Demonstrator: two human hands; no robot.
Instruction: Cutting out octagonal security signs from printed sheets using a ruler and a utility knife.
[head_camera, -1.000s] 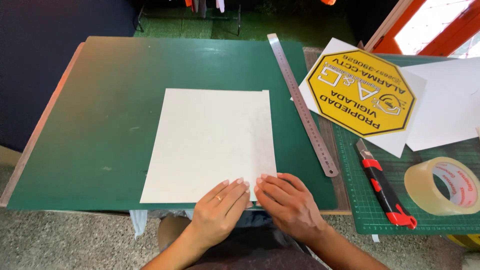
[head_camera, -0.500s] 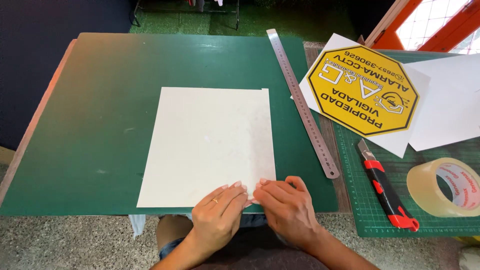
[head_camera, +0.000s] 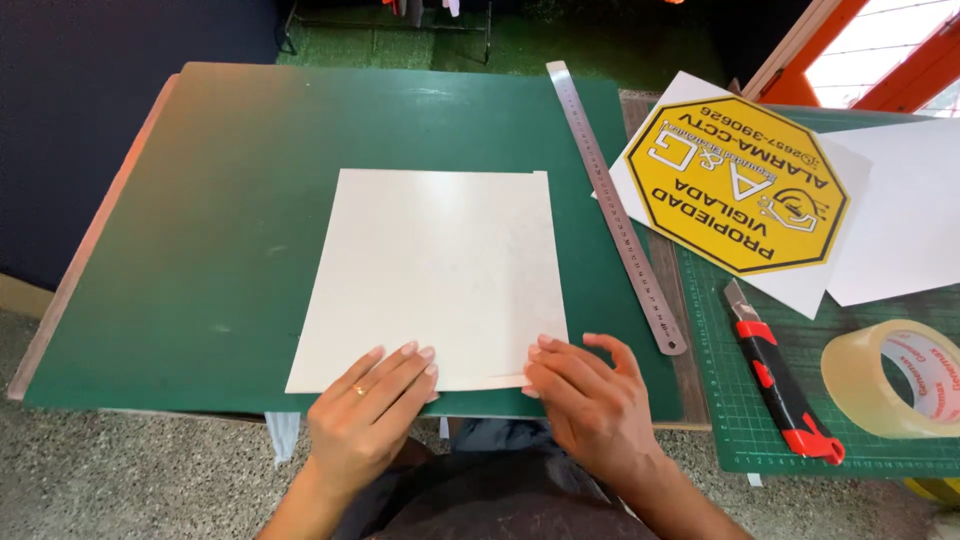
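One large dark green cutting mat (head_camera: 200, 250) carries one cream rectangular sheet (head_camera: 435, 275), flat, its near edge apparently being worked. Both hands, left hand (head_camera: 375, 410) and right hand (head_camera: 590, 400), rest open with fingertips pressing that edge. Right of the sheet: one yellow octagonal sign (head_camera: 740, 185), one steel ruler (head_camera: 615, 205), one clear tape roll (head_camera: 890, 380), one red-and-black utility knife (head_camera: 780, 380).

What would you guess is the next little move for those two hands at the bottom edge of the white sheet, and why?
Probably the right hand pinches and lifts the near right corner of the white sheet while the left hand presses it flat. Both sets of fingertips sit at the near edge, and the edge by the right fingertips looks slightly raised, as if a layer were separating.
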